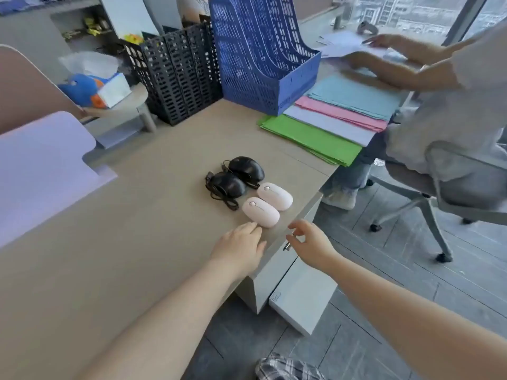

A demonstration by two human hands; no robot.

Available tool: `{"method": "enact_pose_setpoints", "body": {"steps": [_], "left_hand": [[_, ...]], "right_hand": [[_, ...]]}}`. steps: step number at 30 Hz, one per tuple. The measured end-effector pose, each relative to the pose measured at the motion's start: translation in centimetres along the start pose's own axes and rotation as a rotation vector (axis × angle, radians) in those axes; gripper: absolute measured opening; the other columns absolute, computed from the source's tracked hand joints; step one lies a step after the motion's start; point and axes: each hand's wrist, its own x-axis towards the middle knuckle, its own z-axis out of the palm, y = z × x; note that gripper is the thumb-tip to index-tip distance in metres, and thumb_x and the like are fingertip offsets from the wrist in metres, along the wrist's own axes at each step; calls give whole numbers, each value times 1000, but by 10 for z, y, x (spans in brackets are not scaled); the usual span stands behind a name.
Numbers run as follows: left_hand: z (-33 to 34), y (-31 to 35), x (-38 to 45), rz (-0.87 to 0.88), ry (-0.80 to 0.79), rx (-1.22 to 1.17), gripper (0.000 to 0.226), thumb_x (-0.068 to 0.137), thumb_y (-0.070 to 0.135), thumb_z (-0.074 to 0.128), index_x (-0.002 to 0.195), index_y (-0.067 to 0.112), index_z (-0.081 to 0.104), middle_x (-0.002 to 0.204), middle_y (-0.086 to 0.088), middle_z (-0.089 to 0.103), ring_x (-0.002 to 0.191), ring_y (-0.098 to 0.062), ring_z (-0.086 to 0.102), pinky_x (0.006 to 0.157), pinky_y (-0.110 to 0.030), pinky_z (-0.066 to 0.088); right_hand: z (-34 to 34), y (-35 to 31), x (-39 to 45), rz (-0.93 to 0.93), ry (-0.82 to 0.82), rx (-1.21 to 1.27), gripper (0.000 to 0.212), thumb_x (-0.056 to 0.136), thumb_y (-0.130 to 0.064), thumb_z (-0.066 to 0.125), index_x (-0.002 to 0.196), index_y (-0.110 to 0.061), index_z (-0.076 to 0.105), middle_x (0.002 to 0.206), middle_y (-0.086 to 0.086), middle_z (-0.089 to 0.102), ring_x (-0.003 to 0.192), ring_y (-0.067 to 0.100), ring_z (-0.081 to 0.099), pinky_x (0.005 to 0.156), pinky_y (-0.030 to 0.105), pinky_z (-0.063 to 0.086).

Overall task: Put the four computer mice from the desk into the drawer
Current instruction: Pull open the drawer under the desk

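Note:
Two black wired mice (227, 183) (247, 168) with coiled cables and two pale pink wireless mice (260, 212) (275, 196) lie together near the desk's (123, 242) right edge. My left hand (238, 246) rests flat on the desk, its fingertips just short of the nearer pink mouse. My right hand (308, 242) hovers open past the desk edge, fingers spread by a small metal key (287, 246) on the drawer front (277, 259) below the desktop. The drawer looks closed.
A blue file rack (263, 56) and a black one (178, 72) stand at the back. Coloured paper sheets (329, 124) lie at the right. Another person (452, 100) sits on a swivel chair to the right. A white box (301, 294) stands on the floor under the desk.

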Motion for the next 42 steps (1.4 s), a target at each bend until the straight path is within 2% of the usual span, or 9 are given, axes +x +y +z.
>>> {"method": "enact_pose_setpoints", "body": {"steps": [7, 10, 13, 16, 27, 31, 34, 39, 42], "left_hand": [[62, -10, 13, 58, 114, 20, 54, 98, 32, 35, 147, 13, 24, 157, -2, 22, 145, -16, 19, 114, -34, 22], [84, -12, 12, 60, 219, 82, 57, 97, 30, 37, 148, 13, 18, 159, -2, 17, 146, -16, 15, 116, -36, 18], [90, -13, 15, 74, 264, 102, 57, 97, 29, 38, 148, 13, 19, 159, -3, 18, 146, -18, 17, 118, -36, 16], [92, -13, 14, 62, 299, 117, 55, 98, 29, 37, 148, 13, 21, 158, -3, 20, 145, -17, 18, 118, -34, 16], [93, -10, 15, 82, 338, 152, 51, 98, 23, 38, 146, 12, 26, 156, -3, 26, 143, -18, 24, 115, -32, 20], [93, -11, 15, 82, 349, 149, 51, 97, 21, 39, 146, 10, 28, 155, -5, 28, 143, -20, 26, 115, -33, 21], [94, -10, 14, 90, 356, 148, 50, 98, 20, 39, 146, 9, 29, 155, -6, 29, 142, -21, 27, 114, -34, 23], [95, -9, 14, 83, 342, 193, 50, 99, 22, 35, 147, 10, 24, 156, -5, 26, 143, -20, 24, 114, -34, 22], [97, -9, 14, 70, 318, 242, 51, 100, 23, 31, 148, 10, 19, 158, -6, 21, 145, -20, 20, 115, -34, 20]], "right_hand": [[48, 54, 17, 212, 59, 201, 26, 97, -25, 47, 119, -14, 53, 99, 2, 58, 82, 23, 55, 71, 33, 46], [71, 76, 28, 284, 39, 259, 35, 97, -28, 42, 129, -16, 49, 112, 5, 58, 90, 25, 56, 82, 38, 50], [91, 90, 38, 308, 1, 302, 38, 98, -27, 37, 131, -14, 48, 104, 6, 54, 92, 27, 56, 80, 37, 50], [102, 95, 45, 292, -18, 335, 37, 99, -18, 33, 128, -5, 50, 105, 13, 53, 105, 34, 58, 96, 46, 51], [110, 90, 62, 472, 54, 719, 30, 98, -10, 39, 124, 1, 51, 78, 7, 53, 65, 20, 55, 98, 48, 52], [107, 89, 58, 463, 9, 641, 31, 97, -9, 39, 126, -1, 49, 80, 8, 50, 81, 27, 53, 95, 46, 51], [106, 92, 54, 446, 12, 605, 32, 97, -10, 36, 124, -3, 51, 74, 4, 44, 65, 19, 46, 99, 49, 50], [96, 98, 53, 501, 6, 603, 30, 97, -9, 39, 124, -6, 52, 78, 5, 44, 91, 28, 46, 99, 47, 51], [95, 112, 36, 467, 135, 476, 26, 92, -11, 43, 116, -8, 53, 105, 13, 52, 102, 31, 48, 97, 47, 49]]}}
